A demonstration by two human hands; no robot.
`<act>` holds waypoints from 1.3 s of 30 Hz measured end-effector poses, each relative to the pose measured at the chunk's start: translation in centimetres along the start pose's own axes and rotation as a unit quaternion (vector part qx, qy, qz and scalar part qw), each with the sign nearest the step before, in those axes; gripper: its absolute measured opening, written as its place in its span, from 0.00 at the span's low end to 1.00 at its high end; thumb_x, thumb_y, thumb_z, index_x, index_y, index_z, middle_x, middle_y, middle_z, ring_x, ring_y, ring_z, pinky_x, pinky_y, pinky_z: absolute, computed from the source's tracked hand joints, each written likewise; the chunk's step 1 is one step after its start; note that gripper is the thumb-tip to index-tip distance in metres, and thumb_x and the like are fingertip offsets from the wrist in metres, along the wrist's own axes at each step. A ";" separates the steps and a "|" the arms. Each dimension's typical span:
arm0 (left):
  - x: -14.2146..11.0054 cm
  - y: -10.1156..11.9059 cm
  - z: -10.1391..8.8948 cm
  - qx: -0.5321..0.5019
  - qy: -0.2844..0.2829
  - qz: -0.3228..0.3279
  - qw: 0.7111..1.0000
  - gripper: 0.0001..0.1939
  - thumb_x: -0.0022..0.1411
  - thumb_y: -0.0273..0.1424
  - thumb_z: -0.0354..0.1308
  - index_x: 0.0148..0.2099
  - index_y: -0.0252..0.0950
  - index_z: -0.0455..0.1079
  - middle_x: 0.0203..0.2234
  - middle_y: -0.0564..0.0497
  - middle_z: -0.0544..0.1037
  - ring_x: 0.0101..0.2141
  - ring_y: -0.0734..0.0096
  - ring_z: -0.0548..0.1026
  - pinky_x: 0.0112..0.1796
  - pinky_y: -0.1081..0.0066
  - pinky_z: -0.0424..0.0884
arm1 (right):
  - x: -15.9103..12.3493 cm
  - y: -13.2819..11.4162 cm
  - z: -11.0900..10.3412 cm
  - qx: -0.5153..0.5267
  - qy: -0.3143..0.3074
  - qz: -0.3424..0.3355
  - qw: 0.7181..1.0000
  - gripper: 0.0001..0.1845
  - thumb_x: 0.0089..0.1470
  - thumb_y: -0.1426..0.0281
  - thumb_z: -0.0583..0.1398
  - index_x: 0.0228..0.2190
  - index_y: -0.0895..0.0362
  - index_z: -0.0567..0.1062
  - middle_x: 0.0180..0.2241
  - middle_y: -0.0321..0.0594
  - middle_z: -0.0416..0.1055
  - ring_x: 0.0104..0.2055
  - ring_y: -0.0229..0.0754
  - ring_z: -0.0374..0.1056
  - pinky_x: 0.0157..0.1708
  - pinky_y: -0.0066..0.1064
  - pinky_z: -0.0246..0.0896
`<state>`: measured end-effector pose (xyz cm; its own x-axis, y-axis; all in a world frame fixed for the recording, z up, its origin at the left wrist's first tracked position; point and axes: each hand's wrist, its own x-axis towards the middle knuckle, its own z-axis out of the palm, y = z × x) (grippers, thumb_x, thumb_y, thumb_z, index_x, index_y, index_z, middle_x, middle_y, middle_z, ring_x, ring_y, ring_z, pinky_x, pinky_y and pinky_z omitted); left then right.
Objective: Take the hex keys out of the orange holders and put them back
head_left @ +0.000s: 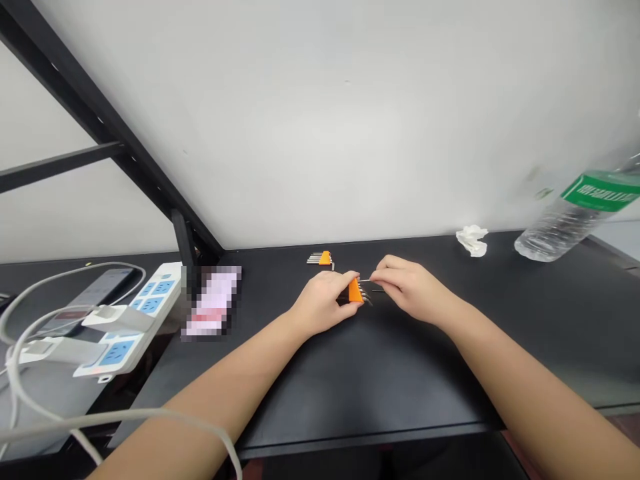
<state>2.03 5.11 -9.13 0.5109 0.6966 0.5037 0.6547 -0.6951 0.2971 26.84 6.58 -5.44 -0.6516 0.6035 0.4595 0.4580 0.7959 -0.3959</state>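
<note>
Between the thumb and fingers of my left hand [325, 303] is an orange hex key holder [355, 291], with several metal keys sticking out on its right side. My right hand [407, 287] pinches a thin silver hex key [366, 280], whose left end reaches the holder's upper part. Whether that end sits inside a slot I cannot tell. Below the right fingertips a small dark key [378, 291] lies on the black table [370, 373]. Behind my left hand rests a second orange holder [325, 258] with several silver keys pointing left.
At left lie a white power strip [145, 313] with plugs, a phone [90, 300] and a pixelated pinkish object [215, 300]. A white cable [165, 413] crosses over my left forearm. Crumpled tissue [473, 240] and a tilted plastic bottle [565, 223] are at right, near the wall.
</note>
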 end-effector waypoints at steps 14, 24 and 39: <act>0.0 0.1 -0.1 0.003 -0.014 0.008 1.000 0.24 0.62 0.36 0.65 0.59 0.38 0.68 0.38 0.49 0.82 0.38 0.62 0.79 0.47 0.60 0.74 | -0.1 -0.3 0.0 -0.014 -0.002 -0.007 1.000 0.14 0.66 0.76 0.54 0.40 0.55 0.80 0.38 0.43 0.71 0.34 0.39 0.68 0.33 0.32 0.66; 0.0 1.0 -0.7 0.065 0.018 0.046 0.997 0.21 0.65 0.38 0.62 0.57 0.37 0.70 0.50 0.42 0.81 0.60 0.51 0.70 0.67 0.41 0.48 | 0.4 -1.0 -0.2 0.186 0.027 0.094 0.978 0.08 0.63 0.71 0.60 0.36 0.54 0.81 0.36 0.40 0.75 0.33 0.39 0.69 0.34 0.33 0.65; 0.3 2.4 -0.8 0.026 0.013 0.122 0.992 0.20 0.65 0.41 0.61 0.56 0.39 0.69 0.36 0.48 0.81 0.42 0.60 0.77 0.57 0.49 0.64 | 0.8 0.3 2.5 0.598 -0.152 0.280 0.736 0.20 0.50 0.60 0.73 0.32 0.58 0.71 0.24 0.32 0.69 0.23 0.32 0.58 0.23 0.26 0.46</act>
<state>3.31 3.52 -7.58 0.6440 0.5026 0.5768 0.5412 -0.8322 0.1208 24.92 7.19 -7.22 -0.7512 0.6379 -0.1698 -0.0341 -0.2944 -0.9551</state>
